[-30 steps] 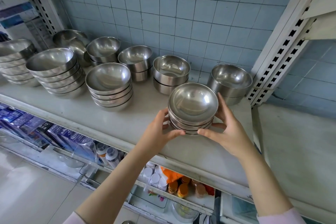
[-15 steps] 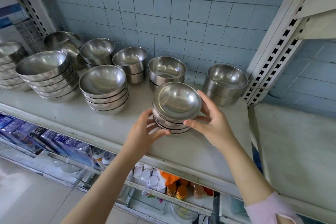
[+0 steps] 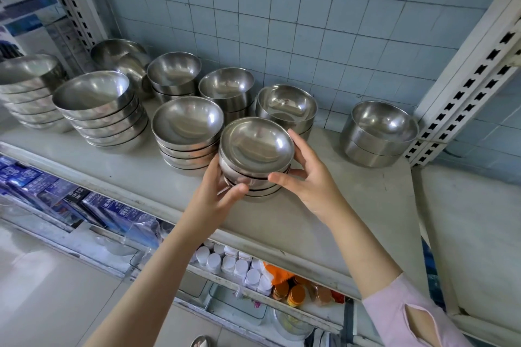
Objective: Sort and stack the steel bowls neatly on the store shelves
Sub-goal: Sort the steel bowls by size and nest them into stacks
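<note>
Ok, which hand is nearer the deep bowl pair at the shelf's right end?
Right. The right hand grips the right side of the held bowl stack, left of the deep bowl pair; the left hand grips its left side, farther off.

Both arms reach forward and up with bare forearms, the right one coming out of a pink sleeve (image 3: 394, 315). The left hand (image 3: 215, 196) and right hand (image 3: 308, 177) clasp opposite sides of a stack of bowls (image 3: 256, 146). Their fingers curl round its wall, and the thumbs point toward each other in front.
</note>
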`<state>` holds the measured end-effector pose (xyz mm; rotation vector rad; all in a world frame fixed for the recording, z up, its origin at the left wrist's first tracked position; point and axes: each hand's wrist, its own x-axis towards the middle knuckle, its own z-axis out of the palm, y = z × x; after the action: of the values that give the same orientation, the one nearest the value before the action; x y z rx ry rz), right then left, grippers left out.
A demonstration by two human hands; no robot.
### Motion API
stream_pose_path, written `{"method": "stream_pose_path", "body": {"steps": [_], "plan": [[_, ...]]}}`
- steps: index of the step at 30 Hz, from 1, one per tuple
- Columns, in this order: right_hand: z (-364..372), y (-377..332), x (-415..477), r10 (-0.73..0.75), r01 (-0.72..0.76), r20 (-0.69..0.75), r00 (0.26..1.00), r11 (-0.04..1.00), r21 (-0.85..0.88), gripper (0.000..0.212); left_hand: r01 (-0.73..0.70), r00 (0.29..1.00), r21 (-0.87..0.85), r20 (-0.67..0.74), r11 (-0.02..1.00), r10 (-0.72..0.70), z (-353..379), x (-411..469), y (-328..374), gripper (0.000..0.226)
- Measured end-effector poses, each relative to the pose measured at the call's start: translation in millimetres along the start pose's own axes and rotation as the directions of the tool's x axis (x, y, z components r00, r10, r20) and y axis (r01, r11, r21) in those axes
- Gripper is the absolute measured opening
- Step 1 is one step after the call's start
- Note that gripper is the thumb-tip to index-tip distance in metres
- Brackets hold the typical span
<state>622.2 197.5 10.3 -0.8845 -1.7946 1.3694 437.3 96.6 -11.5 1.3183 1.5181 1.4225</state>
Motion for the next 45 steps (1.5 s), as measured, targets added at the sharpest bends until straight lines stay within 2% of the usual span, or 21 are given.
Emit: {"method": "stream_pose_path", "body": {"steps": [2,6,10,16,18,20,21,23,25,26,28,29,30,33,35,37,41,43,45], "plan": [[-0.7,0.1,-0.9,-0.004,0.004,-0.006,1.0,1.0,0.003,0.098,-0.026,1.0,-0.031,-0.017,0.999,0.026,5.3,-1.9,0.7,0.074],[-2.0,-2.4,-0.5,-0.025,0.025,0.005,1.0,0.999,0.023,0.091,-0.01,0.992,-0.056,-0.122,0.998,0.004,9.6,-8.3,-7.1,0.089],[-2.3,-2.0,0.3,-0.029,0.028,0.035,0.999,0.999,0.039,0.09,0.012,0.994,-0.021,-0.109,1.0,-0.014,9.7,-9.2,-11.4,0.087],[-4.0,0.2,3.1,-0.017,0.016,0.098,0.995,1.0,0.017,0.101,0.016,0.995,-0.035,-0.102,0.999,-0.02,10.1,-9.6,-9.6,0.085],[-7.7,-2.4,2.7,-0.016,0.016,0.126,0.992,1.0,0.003,0.11,0.027,0.994,0.019,-0.108,0.999,-0.024,7.8,-14.0,-5.0,0.091],[-18.3,-5.9,-0.2,-0.026,0.028,0.104,0.994,0.999,-0.02,0.119,0.028,0.983,0.214,-0.185,0.976,0.013,3.0,-23.4,6.5,0.101],[-27.0,-7.5,-2.5,-0.037,0.039,0.049,0.998,0.999,-0.034,0.119,0.007,0.967,0.351,-0.243,0.936,0.084,0.1,-29.0,15.2,0.1],[-50.2,-8.0,-7.9,-0.094,0.084,-0.167,0.982,0.994,-0.068,0.11,-0.069,0.907,0.609,-0.292,0.79,0.304,-4.1,-35.1,38.6,0.088],[-79.6,-0.9,-12.4,-0.157,0.118,-0.455,0.877,0.987,-0.113,0.096,-0.147,0.862,0.768,-0.209,0.623,0.461,-3.4,-25.2,69.3,0.073],[-95.6,6.0,-12.6,-0.171,0.104,-0.572,0.802,0.984,-0.148,0.094,-0.183,0.87,0.798,-0.141,0.575,0.472,-0.5,-13.4,84.6,0.069],[-123.6,20.3,-8.8,-0.163,0.004,-0.703,0.693,0.975,-0.221,0.104,-0.245,0.926,0.802,0.027,0.545,0.377,11.5,21.2,109.4,0.067],[-134.3,26.3,-5.3,-0.157,-0.044,-0.72,0.676,0.967,-0.252,0.11,-0.273,0.944,0.801,0.117,0.532,0.309,20.0,41.2,119.0,0.067],[-142.7,31.4,-0.8,-0.147,-0.068,-0.711,0.688,0.962,-0.265,0.115,-0.294,0.952,0.807,0.196,0.513,0.237,30.0,61.3,126.0,0.067],[-154.1,40.9,12.7,-0.074,-0.032,-0.555,0.829,0.983,-0.179,0.122,-0.272,0.945,0.871,0.323,0.41,-0.059,61.5,121.0,127.1,0.062],[-157.1,43.9,19.6,-0.056,-0.022,-0.49,0.87,0.988,-0.152,0.127,-0.239,0.909,0.923,0.322,0.301,-0.266,81.4,152.5,119.3,0.061],[-161.4,48.0,24.8,-0.061,-0.005,-0.494,0.867,0.991,-0.13,0.123,-0.221,0.881,0.957,0.279,0.19,-0.383,95.5,170.2,109.9,0.06],[-162.9,45.4,13.6,-0.075,0.013,-0.489,0.869,0.991,-0.13,0.111,-0.18,0.901,0.979,0.202,0.091,-0.384,104.0,175.2,97.1,0.062],[-159.2,41.0,-2.5,-0.07,0.005,-0.476,0.877,0.991,-0.136,0.098,-0.203,0.917,0.977,0.215,0.071,-0.337,103.2,174.2,93.9,0.056],[-151.4,34.4,-21.4,-0.067,0.004,-0.465,0.883,0.991,-0.135,0.094,-0.229,0.922,0.972,0.234,0.053,-0.31,101.9,174.2,93.1,0.052]]}}
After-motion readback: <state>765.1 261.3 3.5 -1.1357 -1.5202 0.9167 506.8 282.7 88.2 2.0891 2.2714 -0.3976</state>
